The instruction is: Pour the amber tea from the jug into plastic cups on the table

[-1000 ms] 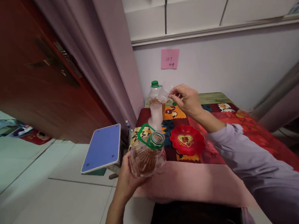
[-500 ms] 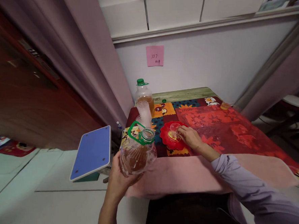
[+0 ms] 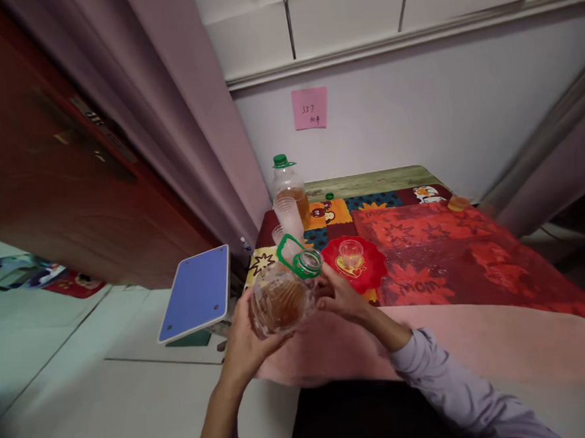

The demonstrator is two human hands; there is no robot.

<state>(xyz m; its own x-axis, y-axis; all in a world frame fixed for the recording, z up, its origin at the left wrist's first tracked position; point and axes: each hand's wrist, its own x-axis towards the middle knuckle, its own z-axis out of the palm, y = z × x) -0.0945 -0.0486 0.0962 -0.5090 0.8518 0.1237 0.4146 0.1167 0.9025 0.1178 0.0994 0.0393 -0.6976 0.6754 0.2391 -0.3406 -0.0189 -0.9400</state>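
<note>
An uncapped clear jug of brown liquid, with a green handle ring round its neck, tilts toward the right above the table's near edge. My left hand is wrapped round its base. At the neck's right side, my right hand has its fingers against the jug. A clear plastic cup stands on the red scalloped plate, just beyond my right hand. Stacked clear cups are behind the jug, in front of a second, capped jug that holds brown liquid.
The table has a patterned red cloth and a pink front edge. A small green cap lies at the back, and a cup with amber liquid is at the back right. A blue-topped stool stands left of the table.
My right hand has let go of the cup on the red plate and moved left to the jug's neck. The jug, still in my left hand, has shifted slightly right.
</note>
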